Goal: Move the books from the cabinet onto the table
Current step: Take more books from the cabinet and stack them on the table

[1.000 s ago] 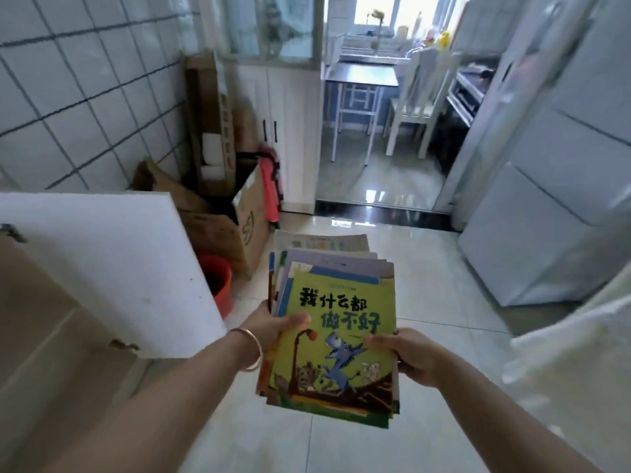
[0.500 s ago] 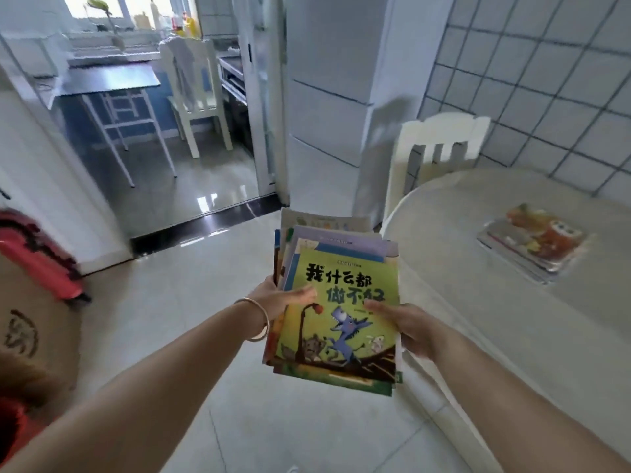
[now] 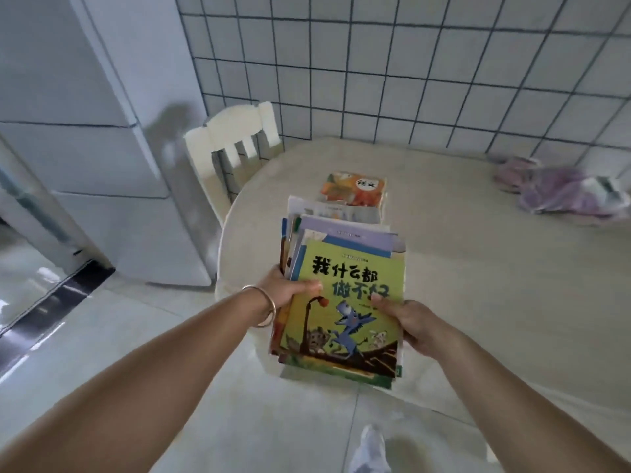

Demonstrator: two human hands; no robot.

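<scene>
Stack of picture books [image 3: 345, 298] being carried over the worktop [image 3: 478, 268] edge.
Left hand [image 3: 286, 290] and right hand [image 3: 409, 322] are gripping its sides, thumbs lying on the green cover; another book [image 3: 355, 189] is lying beyond.

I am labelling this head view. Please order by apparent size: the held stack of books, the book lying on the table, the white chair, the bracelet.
1. held stack of books, though nearness enlarges it
2. white chair
3. book lying on the table
4. bracelet
</scene>
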